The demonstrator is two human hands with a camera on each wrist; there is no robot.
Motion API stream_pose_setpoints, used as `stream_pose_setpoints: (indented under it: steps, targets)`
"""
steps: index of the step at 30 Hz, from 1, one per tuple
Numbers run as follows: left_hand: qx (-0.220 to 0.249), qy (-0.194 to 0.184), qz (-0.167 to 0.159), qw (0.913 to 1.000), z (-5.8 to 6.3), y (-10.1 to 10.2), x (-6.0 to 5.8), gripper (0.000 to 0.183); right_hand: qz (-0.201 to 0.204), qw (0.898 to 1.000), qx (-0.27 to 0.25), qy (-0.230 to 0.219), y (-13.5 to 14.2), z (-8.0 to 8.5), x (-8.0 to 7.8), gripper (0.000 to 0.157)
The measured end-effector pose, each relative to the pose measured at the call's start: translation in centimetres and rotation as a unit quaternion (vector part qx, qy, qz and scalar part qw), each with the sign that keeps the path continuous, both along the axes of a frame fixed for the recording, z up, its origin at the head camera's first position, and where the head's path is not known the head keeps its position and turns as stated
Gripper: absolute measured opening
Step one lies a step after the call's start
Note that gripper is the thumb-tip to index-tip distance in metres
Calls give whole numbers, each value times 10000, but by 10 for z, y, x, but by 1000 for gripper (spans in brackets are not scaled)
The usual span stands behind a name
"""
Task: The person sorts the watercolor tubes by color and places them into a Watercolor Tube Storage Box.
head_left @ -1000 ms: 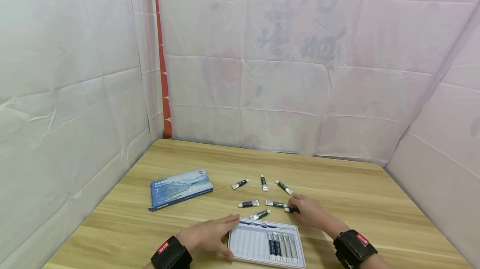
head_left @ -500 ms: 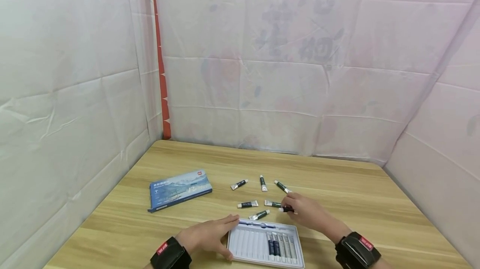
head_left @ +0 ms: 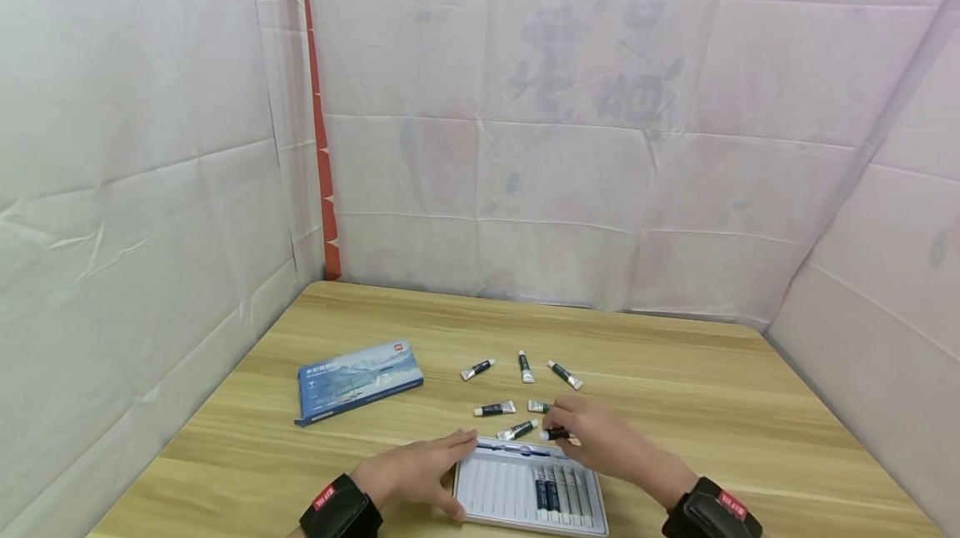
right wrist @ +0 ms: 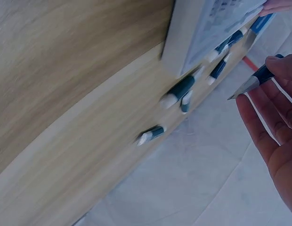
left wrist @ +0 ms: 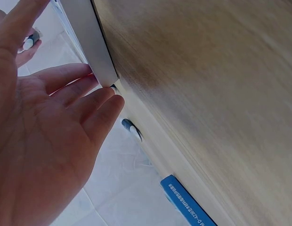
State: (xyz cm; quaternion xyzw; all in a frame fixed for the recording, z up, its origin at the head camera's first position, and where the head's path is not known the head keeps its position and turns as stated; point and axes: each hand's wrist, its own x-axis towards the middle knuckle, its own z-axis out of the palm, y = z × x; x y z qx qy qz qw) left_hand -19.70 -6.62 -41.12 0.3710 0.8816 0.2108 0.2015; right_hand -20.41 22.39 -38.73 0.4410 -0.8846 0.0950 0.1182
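A white plastic tray (head_left: 491,484) lies at the table's near edge, its left slots bare. Several paint tubes (head_left: 552,496) fill its right slots and a thin blue brush (head_left: 513,449) lies along its far side. My left hand (head_left: 416,471) rests against the tray's left edge, fingers at the far corner and thumb at the near one; the left wrist view shows the fingers extended along the tray's side. Above the tray's far right corner, my right hand (head_left: 611,442) pinches a dark-labelled paint tube (right wrist: 260,77) between thumb and fingers, white cap pointing left in the head view.
Several loose paint tubes (head_left: 494,409) are scattered beyond the tray, one partly covered by my right hand. A blue cardboard paint box (head_left: 360,381) lies to the left on the wooden table (head_left: 675,363). White sheets (head_left: 555,163) enclose the table's back and sides.
My right hand has carried the paint tube left and nearer, from among the loose tubes to the tray's far right corner. The left hand stays at the tray's edge.
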Motion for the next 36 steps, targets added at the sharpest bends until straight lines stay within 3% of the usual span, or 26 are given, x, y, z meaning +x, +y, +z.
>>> stream_pose_setpoints:
  steps: [15,23,28,36]
  targets:
    - [-76,-55,161,9998,1,1,1,82,595,9979,-105,-228,-28,-2,12,28]
    - [-28,-49,64,10000,2,-1,0,82,929,9941,-88,-560,-36,-9,19,25]
    - [32,-65,6,10000,2,-1,0,82,1189,9911,-129,-586,-38,-14,24,24]
    - [25,-2,-52,10000,0,-1,0,83,1283,9902,-13,-547,-37,-20,26,24]
